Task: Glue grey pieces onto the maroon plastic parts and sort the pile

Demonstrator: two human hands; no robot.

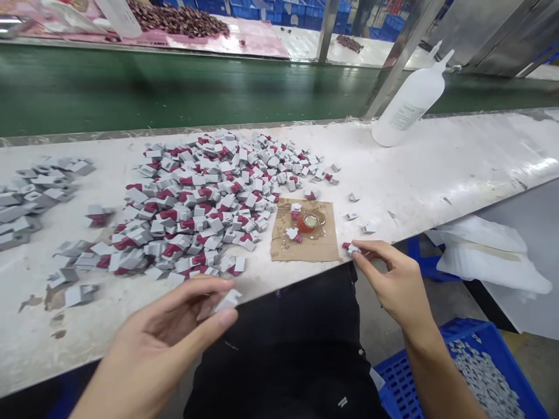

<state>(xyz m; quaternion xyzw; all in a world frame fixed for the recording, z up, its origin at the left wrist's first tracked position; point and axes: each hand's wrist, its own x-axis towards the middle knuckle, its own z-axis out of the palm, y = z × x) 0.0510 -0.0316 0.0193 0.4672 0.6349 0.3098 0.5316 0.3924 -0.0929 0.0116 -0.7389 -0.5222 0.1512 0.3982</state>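
My left hand [187, 326] pinches a small grey plastic piece [227, 301] between thumb and fingertips, just above the table's front edge. Between the thumb and forefinger of my right hand [391, 279] is a small grey-and-maroon plastic part [350, 248]. A cardboard square [283, 247] lies between the hands, wet with clear liquid around an orange-rimmed round cap [309, 222]. Two more grey-and-maroon parts [296, 210] rest on that cardboard. A large heap of grey-and-maroon parts [201, 203] spreads beyond my left hand.
Plain grey pieces [35, 198] are piled at far left. A white squeeze bottle [408, 107] stands beside a metal post at the back right. Behind the table runs a green conveyor belt [174, 87]. A blue crate [476, 355] of small grey pieces sits low at right.
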